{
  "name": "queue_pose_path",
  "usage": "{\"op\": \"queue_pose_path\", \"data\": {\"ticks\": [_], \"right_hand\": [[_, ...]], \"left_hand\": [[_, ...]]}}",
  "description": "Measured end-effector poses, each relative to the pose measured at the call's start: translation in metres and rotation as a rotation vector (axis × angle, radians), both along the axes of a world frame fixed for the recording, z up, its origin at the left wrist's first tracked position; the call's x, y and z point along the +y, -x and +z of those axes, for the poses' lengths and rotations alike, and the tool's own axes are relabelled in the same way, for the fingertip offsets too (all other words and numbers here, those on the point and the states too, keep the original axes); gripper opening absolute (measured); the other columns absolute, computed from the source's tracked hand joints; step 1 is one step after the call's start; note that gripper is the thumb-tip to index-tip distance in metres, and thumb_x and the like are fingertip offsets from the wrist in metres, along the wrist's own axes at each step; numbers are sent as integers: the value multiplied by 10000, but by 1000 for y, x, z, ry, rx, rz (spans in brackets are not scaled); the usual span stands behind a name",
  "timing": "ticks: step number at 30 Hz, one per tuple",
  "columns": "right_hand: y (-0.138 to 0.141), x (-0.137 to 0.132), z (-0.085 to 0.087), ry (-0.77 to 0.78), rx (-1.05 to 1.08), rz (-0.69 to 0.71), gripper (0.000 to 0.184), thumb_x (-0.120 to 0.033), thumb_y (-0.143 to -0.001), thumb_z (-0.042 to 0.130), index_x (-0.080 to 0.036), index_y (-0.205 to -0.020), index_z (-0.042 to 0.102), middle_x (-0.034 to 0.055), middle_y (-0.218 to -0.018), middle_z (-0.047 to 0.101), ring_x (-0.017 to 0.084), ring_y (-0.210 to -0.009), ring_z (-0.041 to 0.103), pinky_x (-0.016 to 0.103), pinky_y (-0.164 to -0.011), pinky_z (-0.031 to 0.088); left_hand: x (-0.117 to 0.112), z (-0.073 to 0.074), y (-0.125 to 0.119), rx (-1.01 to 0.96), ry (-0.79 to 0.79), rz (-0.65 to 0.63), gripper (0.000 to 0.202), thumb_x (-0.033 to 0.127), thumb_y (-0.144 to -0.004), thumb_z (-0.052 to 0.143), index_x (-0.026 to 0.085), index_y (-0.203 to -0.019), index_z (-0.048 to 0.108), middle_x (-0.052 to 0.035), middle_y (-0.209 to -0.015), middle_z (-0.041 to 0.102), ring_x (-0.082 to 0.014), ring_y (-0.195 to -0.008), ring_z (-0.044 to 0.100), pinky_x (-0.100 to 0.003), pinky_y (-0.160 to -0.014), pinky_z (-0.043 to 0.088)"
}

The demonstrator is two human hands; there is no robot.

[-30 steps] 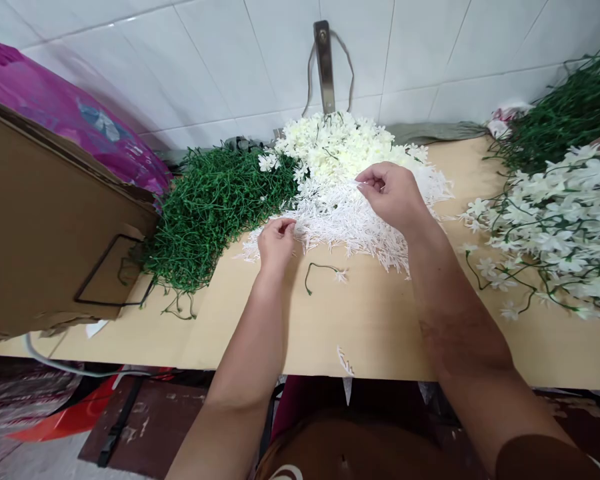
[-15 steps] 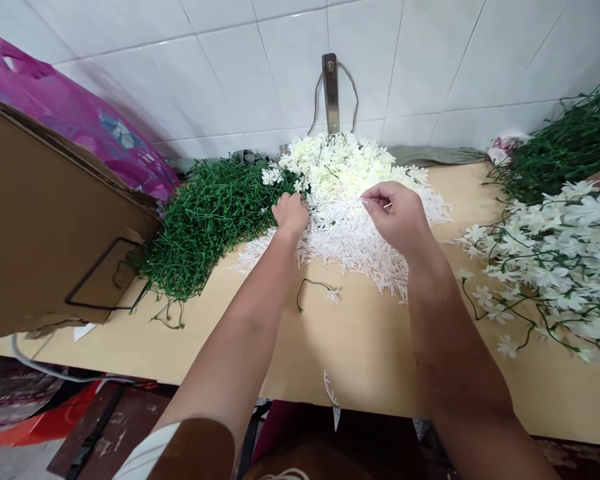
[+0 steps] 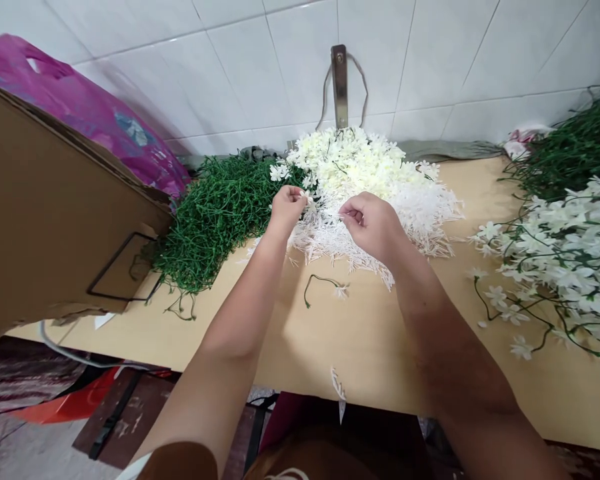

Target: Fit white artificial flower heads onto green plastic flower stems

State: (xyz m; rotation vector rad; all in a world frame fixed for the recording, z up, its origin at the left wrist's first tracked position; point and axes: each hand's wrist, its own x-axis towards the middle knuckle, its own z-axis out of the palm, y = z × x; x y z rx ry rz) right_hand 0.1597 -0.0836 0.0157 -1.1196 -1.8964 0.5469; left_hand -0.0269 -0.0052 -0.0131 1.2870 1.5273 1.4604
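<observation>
My left hand (image 3: 286, 212) is closed, pinching a small white artificial flower (image 3: 307, 197) beside the green stem pile. To its right, my right hand (image 3: 370, 223) has thumb and forefinger pressed together on a thin white plastic piece (image 3: 341, 215), mostly hidden by the fingers. Under and around both hands spreads a heap of thin white plastic pieces (image 3: 325, 240). Behind it rises a mound of cream-white flower heads (image 3: 353, 157). On the left lies a pile of green plastic stems (image 3: 215, 220). One flower on a green stem (image 3: 341, 291) rests in front of my hands.
At the left stand a cardboard box (image 3: 55, 220) and a purple plastic bag (image 3: 95, 113). Stemmed white flowers (image 3: 570, 267) are heaped on the right, with more green stems (image 3: 580, 160) behind. A metal strip (image 3: 339, 87) stands against the tiled wall. A small white jagged piece (image 3: 338, 387) sits at the table's front edge.
My left hand has lifted slightly, and a white flower now shows in its fingers. My right hand has moved left and a little down, closer to the left hand. The view has shifted slightly.
</observation>
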Motion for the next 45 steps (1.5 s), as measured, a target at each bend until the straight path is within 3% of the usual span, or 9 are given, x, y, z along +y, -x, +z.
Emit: {"op": "queue_pose_path", "data": {"ticks": [7,12,22,32,45], "right_hand": [[19,-5,-6,5,-136,-15,91,-141,-754,543,-181,-673,553,41,-764,560,144,-664,482,304,-642,376],[25,-5,-13,38,-213,-46,76,-133,-691,549,-188,-652,513,53,-752,562,173,-692,494,315,-641,361],[31,-1,-29,91,-344,39,62,-133,-672,552,-181,-649,520,39,-732,555,158,-669,478,292,-629,342],[37,2,-42,24,-381,-28,78,-144,-688,550,-191,-651,501,44,-717,560,177,-698,498,299,-648,362],[50,-9,-48,-134,-509,-167,82,-130,-732,505,-163,-779,562,121,-840,598,233,-768,503,356,-685,390]], "left_hand": [[-70,-6,-20,-116,44,-134,166,12,-636,619,168,-658,566,57,-499,482,-81,-488,438,-212,-534,344],[-97,-19,-26,-213,77,-116,200,3,-630,651,170,-680,553,56,-528,508,-80,-504,465,-212,-547,363],[-94,-48,-15,-172,95,-107,160,69,-677,639,177,-754,549,71,-545,518,-90,-543,534,-235,-606,435],[-96,-49,-11,-30,85,-122,132,108,-690,658,185,-780,600,32,-651,575,-101,-643,539,-232,-646,443],[-95,-53,-7,102,26,-146,105,126,-729,623,194,-805,601,21,-697,594,-102,-651,522,-234,-642,419]]}}
